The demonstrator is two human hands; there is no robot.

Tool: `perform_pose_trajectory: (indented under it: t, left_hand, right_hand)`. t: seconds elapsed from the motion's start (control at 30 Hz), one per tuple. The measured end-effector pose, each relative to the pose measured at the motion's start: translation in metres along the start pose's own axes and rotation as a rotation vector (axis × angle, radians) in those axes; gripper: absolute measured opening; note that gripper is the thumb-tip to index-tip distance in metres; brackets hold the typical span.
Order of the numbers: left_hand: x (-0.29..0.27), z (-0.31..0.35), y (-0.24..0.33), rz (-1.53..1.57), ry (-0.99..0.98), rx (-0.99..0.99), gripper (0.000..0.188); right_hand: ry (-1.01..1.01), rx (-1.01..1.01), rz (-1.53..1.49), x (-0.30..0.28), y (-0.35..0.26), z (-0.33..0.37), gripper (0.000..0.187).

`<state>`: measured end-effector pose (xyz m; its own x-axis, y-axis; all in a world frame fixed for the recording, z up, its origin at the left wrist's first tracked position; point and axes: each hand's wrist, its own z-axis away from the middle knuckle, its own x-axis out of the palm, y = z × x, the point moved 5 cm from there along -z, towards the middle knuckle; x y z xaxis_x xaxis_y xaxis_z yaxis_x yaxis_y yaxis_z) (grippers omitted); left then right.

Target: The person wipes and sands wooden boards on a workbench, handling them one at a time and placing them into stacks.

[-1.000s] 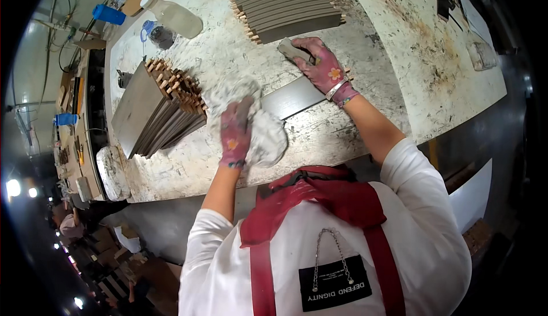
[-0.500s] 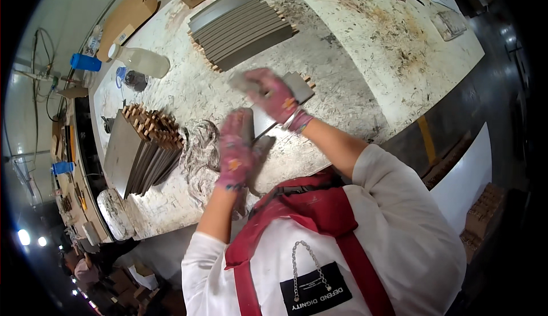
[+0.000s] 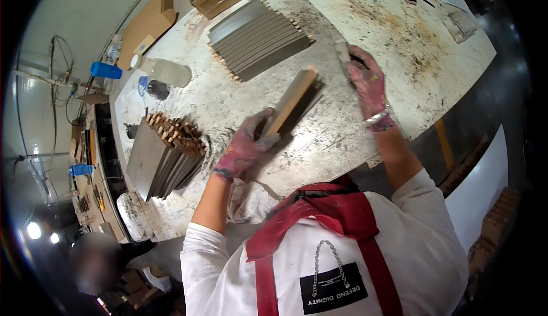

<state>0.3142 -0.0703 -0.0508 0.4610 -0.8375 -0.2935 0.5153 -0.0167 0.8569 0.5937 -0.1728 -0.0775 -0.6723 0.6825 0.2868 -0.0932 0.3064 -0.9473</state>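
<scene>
One panel in hand, two stacks beside it: the batch looks part-way through

You have one grey panel (image 3: pixel 292 100) off both stacks, raised and tilted up from the table (image 3: pixel 337 139) in front of you; your left hand (image 3: pixel 245 146) pinches its near end between thumb and fingers, and its pale wooden edge shows along the side; motion blurs it somewhat. Your right hand (image 3: pixel 367 82) is well apart from the panel, fingers curled around a pale block (image 3: pixel 342 52); the block touches nothing but that hand, as far as can be seen.

Beyond the panel lies the stepped stack (image 3: pixel 260 43), its pieces in a fairly even row with pegs showing at both ends; to your left the fanned stack (image 3: pixel 162 159) leans with its pegged ends upward; the crumpled cloth (image 3: pixel 218 145) lies between that stack and your left hand.

As for progress, both stacks hold many pieces, so my judgement is that the batch is somewhere in the middle, if one stack is finished and the other waiting; which is which, you cannot tell from this view; the panel you hold belongs to neither just now, so I would count it as unfinished; whether its faces are fully worked is too blurred to tell.
</scene>
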Motion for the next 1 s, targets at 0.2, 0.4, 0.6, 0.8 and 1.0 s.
perform_pose_trajectory:
  t: [0.2,0.4,0.6,0.8,1.0]
  left_hand:
    - [0.0,0.033,-0.009,1.826,-0.705,-0.146,0.065]
    - [0.003,0.037,-0.031,1.6,-0.527,0.044,0.062]
    - [-0.027,0.075,-0.02,1.009,-0.108,0.228,0.056]
    - [-0.023,0.071,-0.044,0.419,0.022,-0.074,0.052]
    - [0.018,0.014,-0.066,0.599,0.016,-0.101,0.045]
  right_hand:
    - [-0.002,0.027,-0.208,-0.011,0.003,-0.002,0.05]
    - [-0.142,0.071,-0.108,0.029,-0.013,0.014,0.053]
    - [-0.188,0.096,-0.064,0.026,-0.011,0.023,0.044]
    - [-0.244,0.069,-0.006,0.044,-0.012,0.029,0.044]
    - [-0.261,0.152,-0.1,0.057,0.024,0.031,0.044]
